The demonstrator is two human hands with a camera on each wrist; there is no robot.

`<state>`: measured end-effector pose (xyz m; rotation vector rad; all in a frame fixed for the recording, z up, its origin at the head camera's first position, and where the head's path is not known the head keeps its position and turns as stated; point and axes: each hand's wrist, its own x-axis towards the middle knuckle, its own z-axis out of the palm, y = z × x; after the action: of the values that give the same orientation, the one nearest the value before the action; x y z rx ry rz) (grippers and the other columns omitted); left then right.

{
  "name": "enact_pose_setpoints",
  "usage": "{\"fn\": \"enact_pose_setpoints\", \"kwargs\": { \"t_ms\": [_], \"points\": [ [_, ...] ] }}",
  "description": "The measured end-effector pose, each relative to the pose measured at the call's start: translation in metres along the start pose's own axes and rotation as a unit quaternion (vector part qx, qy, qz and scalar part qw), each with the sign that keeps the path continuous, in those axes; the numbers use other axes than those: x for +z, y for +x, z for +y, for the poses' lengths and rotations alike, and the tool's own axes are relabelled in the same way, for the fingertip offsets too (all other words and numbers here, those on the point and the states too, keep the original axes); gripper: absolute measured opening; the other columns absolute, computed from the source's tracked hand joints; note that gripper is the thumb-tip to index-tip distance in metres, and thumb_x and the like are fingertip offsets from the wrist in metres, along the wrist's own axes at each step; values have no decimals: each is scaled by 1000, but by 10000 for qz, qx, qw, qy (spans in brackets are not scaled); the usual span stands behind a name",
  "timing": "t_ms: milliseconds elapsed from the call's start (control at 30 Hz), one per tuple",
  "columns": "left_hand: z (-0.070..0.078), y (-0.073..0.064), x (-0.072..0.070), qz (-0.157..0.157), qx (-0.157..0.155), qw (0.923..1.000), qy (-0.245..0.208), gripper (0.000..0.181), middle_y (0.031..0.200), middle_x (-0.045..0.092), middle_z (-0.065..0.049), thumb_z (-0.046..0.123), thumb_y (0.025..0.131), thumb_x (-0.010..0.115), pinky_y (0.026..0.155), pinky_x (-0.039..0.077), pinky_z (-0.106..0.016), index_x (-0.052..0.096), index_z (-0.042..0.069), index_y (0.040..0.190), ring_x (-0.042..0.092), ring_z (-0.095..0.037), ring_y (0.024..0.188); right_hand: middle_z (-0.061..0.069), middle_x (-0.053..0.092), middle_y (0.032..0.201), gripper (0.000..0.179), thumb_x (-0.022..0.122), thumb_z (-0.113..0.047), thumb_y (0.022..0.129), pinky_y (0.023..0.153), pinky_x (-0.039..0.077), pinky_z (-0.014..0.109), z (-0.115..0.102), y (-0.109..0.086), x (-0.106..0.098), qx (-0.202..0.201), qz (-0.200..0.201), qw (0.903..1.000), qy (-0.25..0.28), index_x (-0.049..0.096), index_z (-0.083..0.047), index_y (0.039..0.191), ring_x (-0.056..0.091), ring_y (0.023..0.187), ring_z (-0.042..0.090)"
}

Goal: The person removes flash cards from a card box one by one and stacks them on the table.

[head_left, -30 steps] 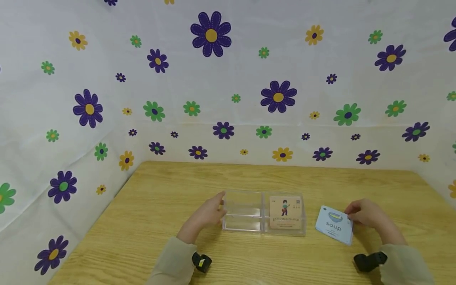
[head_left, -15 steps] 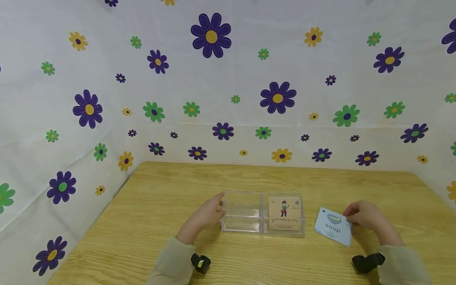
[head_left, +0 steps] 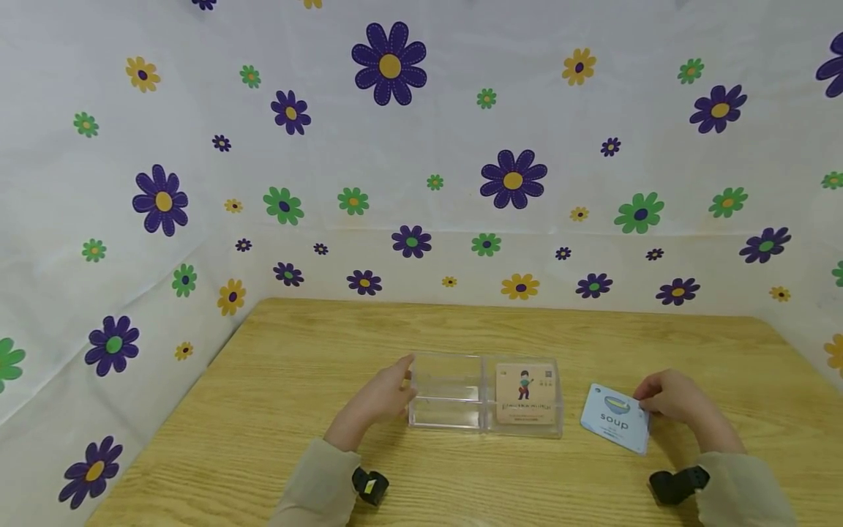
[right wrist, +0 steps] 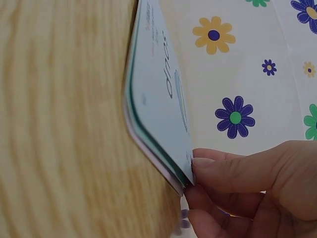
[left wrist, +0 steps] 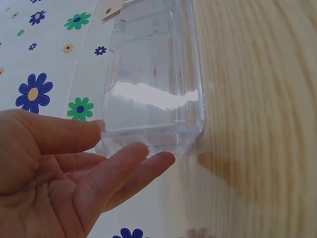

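Observation:
A hinged clear plastic box point(head_left: 446, 412) lies unfolded on the wooden table, its left half holding nothing and its right half bearing a tan flash card point(head_left: 527, 410) with a guitar-playing figure. At the box's left end, my left hand point(head_left: 377, 401) touches the rim with the thumb point(left wrist: 79, 135), the other fingers loosely extended beside the end wall. To the right of the box is a thin stack of light-blue flash cards point(head_left: 612, 435), printed "soup" with a bowl. My right hand point(head_left: 678, 402) pinches its upper right corner between thumb point(right wrist: 233, 172) and fingers.
The wooden table point(head_left: 316, 329) reaches back to a white cloth point(head_left: 448, 139) with purple, green and yellow flowers, which also hangs at both sides. A black device point(head_left: 372, 486) is strapped on the left wrist, and another point(head_left: 678, 486) on the right.
Both hands keep their places at the box and the card stack. Only a slight shift of the head view shows.

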<state>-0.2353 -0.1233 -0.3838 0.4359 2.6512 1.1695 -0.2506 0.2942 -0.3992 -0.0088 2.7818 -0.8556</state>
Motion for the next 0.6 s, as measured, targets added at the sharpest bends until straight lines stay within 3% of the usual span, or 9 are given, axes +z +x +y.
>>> {"fn": "enact_pose_setpoints", "kwargs": {
  "t_ms": [600],
  "points": [
    [0,0,0,25,21,9999,153,54,122,42,-29,-2,89,46,56,46,-29,19,-10,135,57,-22,72,10,55,76,7,56,6,78,59,42,31,-1,-2,0,-178,28,9998,-52,61,7,84,46,69,22]
  ]
}}
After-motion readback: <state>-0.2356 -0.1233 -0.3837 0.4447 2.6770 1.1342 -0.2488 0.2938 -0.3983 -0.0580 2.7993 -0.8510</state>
